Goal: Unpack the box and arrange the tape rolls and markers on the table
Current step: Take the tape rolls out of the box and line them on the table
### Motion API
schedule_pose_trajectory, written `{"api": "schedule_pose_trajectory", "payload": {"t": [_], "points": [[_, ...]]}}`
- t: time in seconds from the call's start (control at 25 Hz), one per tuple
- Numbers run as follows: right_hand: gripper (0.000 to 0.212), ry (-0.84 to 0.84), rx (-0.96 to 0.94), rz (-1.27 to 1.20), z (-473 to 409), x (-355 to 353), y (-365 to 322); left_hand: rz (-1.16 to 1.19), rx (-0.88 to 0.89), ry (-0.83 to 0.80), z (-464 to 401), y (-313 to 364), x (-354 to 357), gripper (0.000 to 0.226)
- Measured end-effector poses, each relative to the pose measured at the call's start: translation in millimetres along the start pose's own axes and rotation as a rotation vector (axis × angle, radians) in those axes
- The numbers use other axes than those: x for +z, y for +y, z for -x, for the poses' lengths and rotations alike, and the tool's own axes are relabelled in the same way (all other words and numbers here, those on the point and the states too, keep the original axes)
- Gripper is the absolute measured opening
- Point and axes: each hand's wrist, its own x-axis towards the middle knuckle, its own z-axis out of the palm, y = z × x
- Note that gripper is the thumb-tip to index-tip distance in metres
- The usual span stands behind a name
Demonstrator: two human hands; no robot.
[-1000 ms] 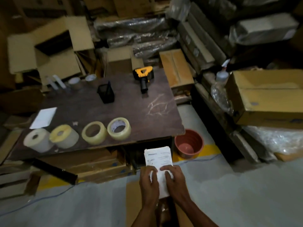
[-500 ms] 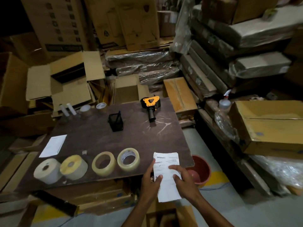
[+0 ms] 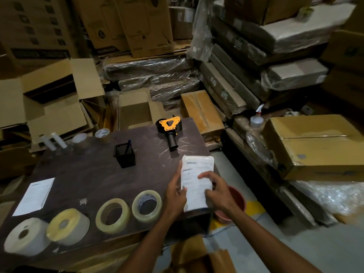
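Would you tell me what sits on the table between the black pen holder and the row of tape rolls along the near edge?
In the head view, only bare dark tabletop lies between the pen holder and the tape rolls.

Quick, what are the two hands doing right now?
Left hand: closed on the left edge of the stack of white papers.
Right hand: closed on the same stack's right edge.

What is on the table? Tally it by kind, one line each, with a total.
Rolls in the front row: 4 (white, yellow, two clear)
Tape rolls at the back edge: 2
Tape dispenser: 1
Pen holder: 1
Loose paper sheet: 1
Paper stack in the left hand and right hand: 1
Total: 10
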Motion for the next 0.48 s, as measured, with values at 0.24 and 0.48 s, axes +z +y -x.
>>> {"api": "schedule_pose_trajectory", "payload": {"t": [0.24, 0.48], "points": [[0.023, 0.175, -0.332, 0.354, -22.9, 28.8, 17.5, -0.105, 0.115, 0.217, -20.1, -17.3, 4.3, 0.078], [0.036, -0.02, -0.183, 0.406, -3.7, 44.0, 81.1, -0.115, -0.177, 0.167, 0.1, -76.2, 12.9, 0.061]]}}
